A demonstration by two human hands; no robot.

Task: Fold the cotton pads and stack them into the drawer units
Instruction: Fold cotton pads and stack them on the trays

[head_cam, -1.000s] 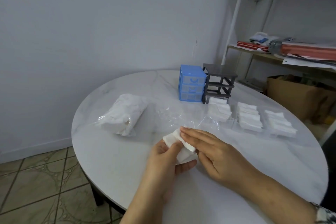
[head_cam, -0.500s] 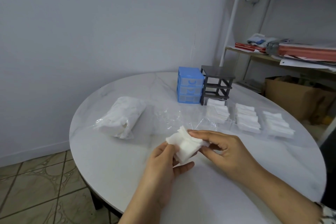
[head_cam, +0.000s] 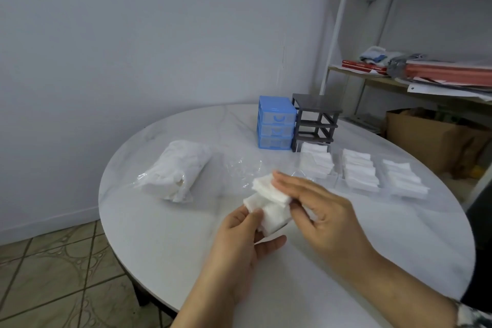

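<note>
Above the round white marble table (head_cam: 165, 242), my left hand (head_cam: 239, 242) grips a small stack of white cotton pads (head_cam: 269, 202) from below, thumb on top. My right hand (head_cam: 316, 208) pinches the top pad at its right edge, its fingers stretched over the pad. Three clear drawers hold rows of folded pads: one (head_cam: 315, 162) before the dark frame, a second (head_cam: 359, 169) and a third (head_cam: 404, 177) to its right. A blue drawer unit (head_cam: 275, 124) with its drawers in stands at the back, beside an empty dark grey drawer frame (head_cam: 315, 120).
A clear bag of cotton pads (head_cam: 175, 170) lies at the left of the table. Crumpled clear plastic (head_cam: 245, 165) lies behind my hands. A metal shelf (head_cam: 415, 77) with books and papers and a cardboard box (head_cam: 436, 138) stand at the right. Tiled floor shows at the lower left.
My right hand has shifted along the top of the stack and now lifts the top pad's right edge. The left hand keeps its hold on the stack.
</note>
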